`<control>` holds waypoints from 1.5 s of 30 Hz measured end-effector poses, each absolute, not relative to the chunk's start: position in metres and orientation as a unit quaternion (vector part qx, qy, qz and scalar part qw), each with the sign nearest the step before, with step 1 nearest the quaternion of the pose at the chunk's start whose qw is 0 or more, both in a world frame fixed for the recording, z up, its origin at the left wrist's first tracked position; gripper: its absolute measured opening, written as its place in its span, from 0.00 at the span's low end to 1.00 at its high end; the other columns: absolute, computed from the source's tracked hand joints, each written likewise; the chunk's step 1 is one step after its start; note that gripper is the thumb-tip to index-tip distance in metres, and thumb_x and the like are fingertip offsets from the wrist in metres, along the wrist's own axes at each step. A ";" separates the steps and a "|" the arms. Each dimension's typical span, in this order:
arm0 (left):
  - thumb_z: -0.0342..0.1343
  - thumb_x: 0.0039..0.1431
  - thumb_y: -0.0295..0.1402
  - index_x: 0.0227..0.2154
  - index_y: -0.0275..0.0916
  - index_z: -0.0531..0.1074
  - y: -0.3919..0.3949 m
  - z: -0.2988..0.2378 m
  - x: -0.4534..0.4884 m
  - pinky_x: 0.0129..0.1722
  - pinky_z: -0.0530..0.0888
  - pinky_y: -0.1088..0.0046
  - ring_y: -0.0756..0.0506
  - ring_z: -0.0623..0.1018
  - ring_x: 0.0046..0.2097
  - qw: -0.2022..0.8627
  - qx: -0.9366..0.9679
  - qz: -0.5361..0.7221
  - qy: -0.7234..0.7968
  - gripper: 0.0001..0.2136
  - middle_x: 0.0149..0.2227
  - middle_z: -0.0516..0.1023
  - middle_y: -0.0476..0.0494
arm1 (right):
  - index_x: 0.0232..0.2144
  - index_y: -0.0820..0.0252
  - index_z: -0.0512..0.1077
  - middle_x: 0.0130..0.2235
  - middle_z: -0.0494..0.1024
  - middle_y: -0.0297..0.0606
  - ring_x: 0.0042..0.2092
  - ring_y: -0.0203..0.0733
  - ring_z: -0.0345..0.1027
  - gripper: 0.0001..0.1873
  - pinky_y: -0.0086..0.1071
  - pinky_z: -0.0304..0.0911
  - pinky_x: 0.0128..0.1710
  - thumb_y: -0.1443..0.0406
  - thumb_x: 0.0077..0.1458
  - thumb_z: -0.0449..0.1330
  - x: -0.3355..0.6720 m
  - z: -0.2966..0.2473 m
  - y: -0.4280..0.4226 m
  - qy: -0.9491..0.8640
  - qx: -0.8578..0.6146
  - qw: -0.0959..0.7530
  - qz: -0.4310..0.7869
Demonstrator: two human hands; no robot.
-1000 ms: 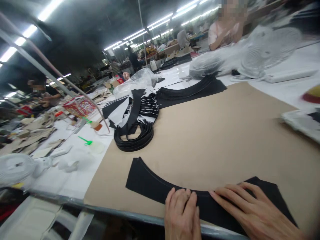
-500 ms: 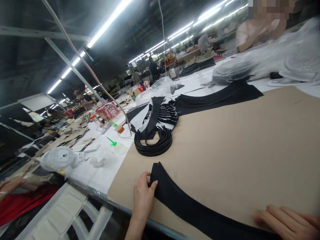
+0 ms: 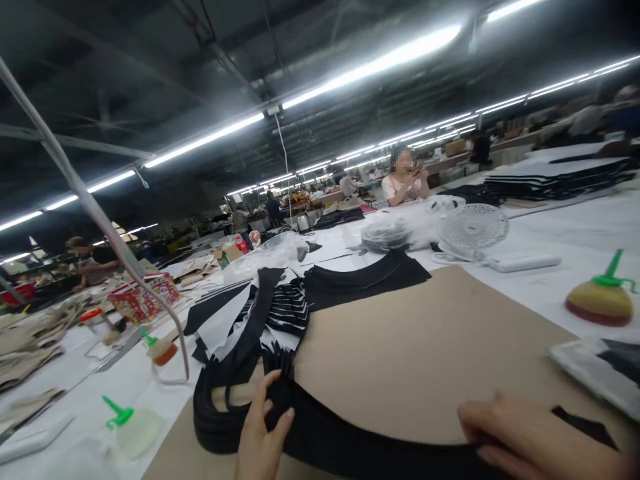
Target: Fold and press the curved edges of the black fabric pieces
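Note:
A long, curved black fabric piece [image 3: 370, 437] stretches between my two hands over a tan board [image 3: 380, 353]. My left hand [image 3: 263, 427] has its thumb and fingers closed on the left end of this piece, right beside a coil of narrow black strips [image 3: 210, 417]. Toward the right end, my slightly blurred right hand [image 3: 535, 430] is closed on the piece with curled fingers. Behind the coil lies a pile of black and white cut pieces [image 3: 285, 307]. More curved black pieces [image 3: 365, 277] are stacked along the board's far edge.
Bottles with green spouts [image 3: 600, 300] stand on the white table, right and left. A white fan [image 3: 473, 230], plastic bags and a patterned red box [image 3: 145, 297] are farther back. A hanging hose [image 3: 145, 287] comes down at left. Across the table sits a person [image 3: 405, 180].
My view has swung to the right and up. The black piece and both hands now appear closer to the coil, with my left hand at its edge.

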State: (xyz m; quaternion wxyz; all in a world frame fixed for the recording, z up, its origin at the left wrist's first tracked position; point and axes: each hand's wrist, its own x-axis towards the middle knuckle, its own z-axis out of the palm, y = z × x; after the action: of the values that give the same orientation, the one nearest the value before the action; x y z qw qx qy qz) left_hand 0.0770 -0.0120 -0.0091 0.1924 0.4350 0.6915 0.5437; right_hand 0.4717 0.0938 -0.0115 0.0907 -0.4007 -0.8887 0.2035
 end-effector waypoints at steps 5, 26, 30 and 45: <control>0.53 0.46 0.27 0.48 0.41 0.74 0.104 0.014 0.085 0.51 0.72 0.66 0.42 0.77 0.49 0.184 0.519 0.461 0.696 0.22 0.45 0.79 0.47 | 0.32 0.53 0.70 0.32 0.76 0.35 0.36 0.46 0.70 0.08 0.39 0.57 0.40 0.67 0.57 0.51 0.462 0.037 0.190 -0.915 -0.387 0.080 0.084; 0.47 0.57 0.21 0.50 0.38 0.72 0.262 -0.031 0.119 0.62 0.62 0.54 0.36 0.60 0.64 -0.089 0.617 0.307 0.719 0.19 0.62 0.61 0.34 | 0.46 0.63 0.70 0.47 0.70 0.50 0.50 0.53 0.60 0.16 0.49 0.46 0.52 0.73 0.59 0.47 0.376 0.018 0.397 -0.882 -0.436 0.142 -0.107; 0.48 0.57 0.29 0.42 0.40 0.76 0.224 -0.046 0.146 0.54 0.71 0.61 0.39 0.74 0.52 -0.007 0.702 0.279 0.655 0.14 0.48 0.75 0.38 | 0.46 0.60 0.70 0.45 0.71 0.46 0.46 0.49 0.64 0.15 0.41 0.52 0.48 0.71 0.59 0.49 0.425 0.023 0.336 -0.889 -0.443 0.102 -0.050; 0.43 0.58 0.48 0.51 0.41 0.73 0.100 -0.053 0.308 0.58 0.70 0.58 0.41 0.73 0.56 0.241 0.816 0.257 0.459 0.25 0.54 0.74 0.41 | 0.36 0.56 0.68 0.37 0.74 0.39 0.37 0.48 0.70 0.09 0.37 0.61 0.34 0.58 0.56 0.57 0.686 0.060 -0.027 -0.692 -0.717 -0.004 0.079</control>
State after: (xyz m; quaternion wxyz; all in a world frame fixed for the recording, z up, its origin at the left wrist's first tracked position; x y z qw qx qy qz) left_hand 0.3084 0.0996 -0.0530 0.2414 0.8156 0.4586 0.2571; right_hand 0.6860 -0.0269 0.0599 -0.0042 -0.7174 -0.6921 0.0793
